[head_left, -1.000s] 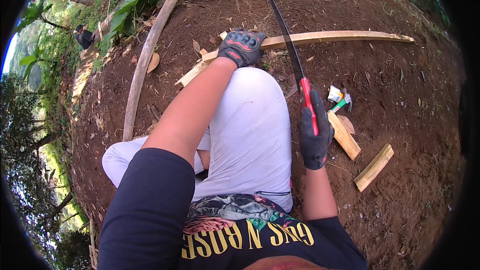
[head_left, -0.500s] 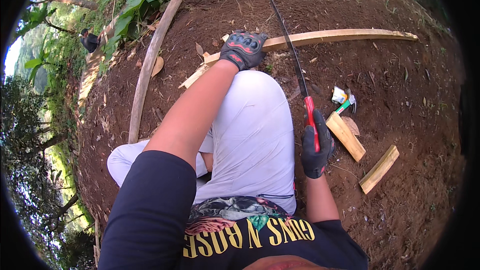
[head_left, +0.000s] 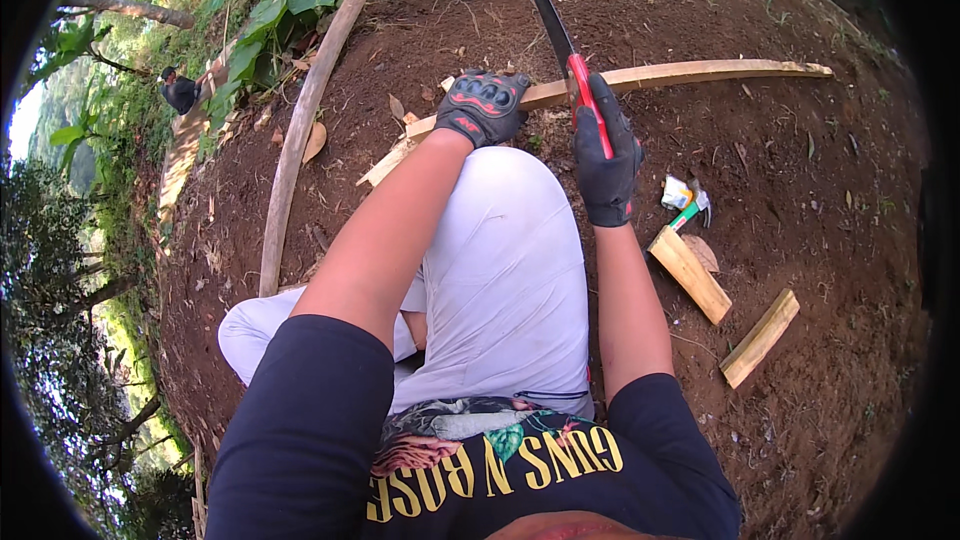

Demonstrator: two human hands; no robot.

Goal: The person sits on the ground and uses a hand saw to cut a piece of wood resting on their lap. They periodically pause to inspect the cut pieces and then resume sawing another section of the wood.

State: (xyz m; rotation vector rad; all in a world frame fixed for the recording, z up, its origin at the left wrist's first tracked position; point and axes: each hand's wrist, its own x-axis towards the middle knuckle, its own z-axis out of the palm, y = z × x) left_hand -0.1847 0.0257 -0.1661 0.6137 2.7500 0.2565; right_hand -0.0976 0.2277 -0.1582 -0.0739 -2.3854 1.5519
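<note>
My gloved left hand grips a long, narrow wooden plank near its left end, just beyond my raised knee. In my gloved right hand is the red handle of a hand saw. Its dark blade points forward and crosses over the plank, a short way right of my left hand. Whether the teeth touch the wood cannot be made out. Under the plank's left end lies another pale piece of wood, partly hidden by my left hand and arm.
On the right lie two short cut wood pieces, a hammer with a green handle and a small white-and-yellow packet. A long pole rests on the soil at left. Farther off, a person is near the plants.
My right hand has pushed the saw forward, away from my body, so the handle is now close to the plank. My left hand stays on the plank.
</note>
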